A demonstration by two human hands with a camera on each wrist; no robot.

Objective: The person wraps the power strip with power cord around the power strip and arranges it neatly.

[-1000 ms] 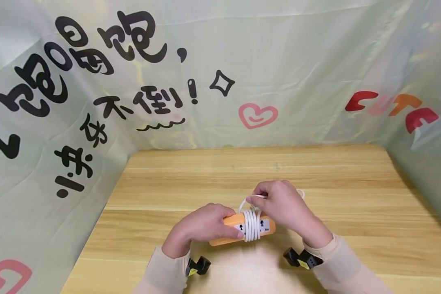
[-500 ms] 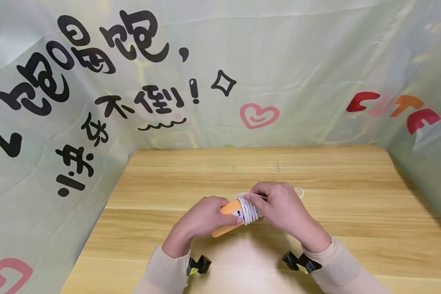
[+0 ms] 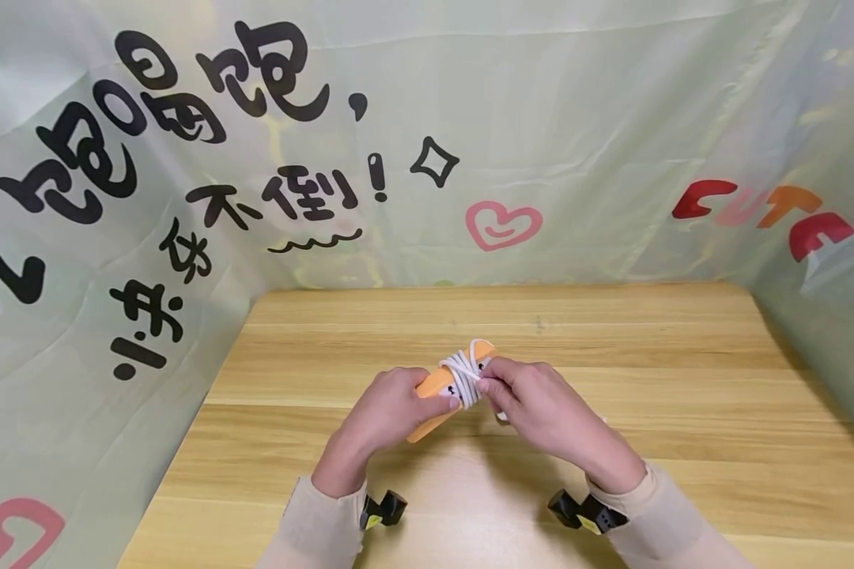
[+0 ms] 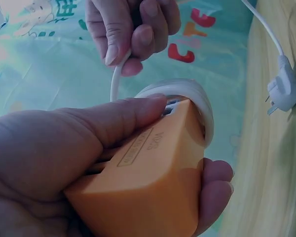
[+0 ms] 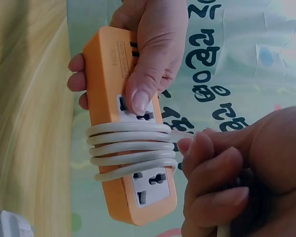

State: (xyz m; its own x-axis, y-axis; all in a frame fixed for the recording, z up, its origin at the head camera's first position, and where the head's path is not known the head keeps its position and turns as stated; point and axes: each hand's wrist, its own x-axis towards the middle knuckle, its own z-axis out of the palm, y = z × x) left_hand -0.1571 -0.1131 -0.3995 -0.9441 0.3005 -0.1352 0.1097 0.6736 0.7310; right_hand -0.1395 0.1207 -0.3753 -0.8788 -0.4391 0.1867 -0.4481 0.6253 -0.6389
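Observation:
My left hand grips one end of an orange power strip, thumb on the socket face and fingers round the far side. Several turns of white cable wrap round the strip's middle. Tilted above the table, the strip points up and away. My right hand is beside the coil and pinches the cable between thumb and fingers. In the left wrist view the pinched stretch runs down toward the strip. A white plug hangs on the cable's loose end.
Below the hands is a wooden table. A printed cloth with lettering and a heart encloses its back and sides. A small black device is strapped to each wrist.
The strip has tilted more steeply, its far end turning up and away. My right hand has brought the cable over the coil to the strip's near side. My left hand keeps its grip.

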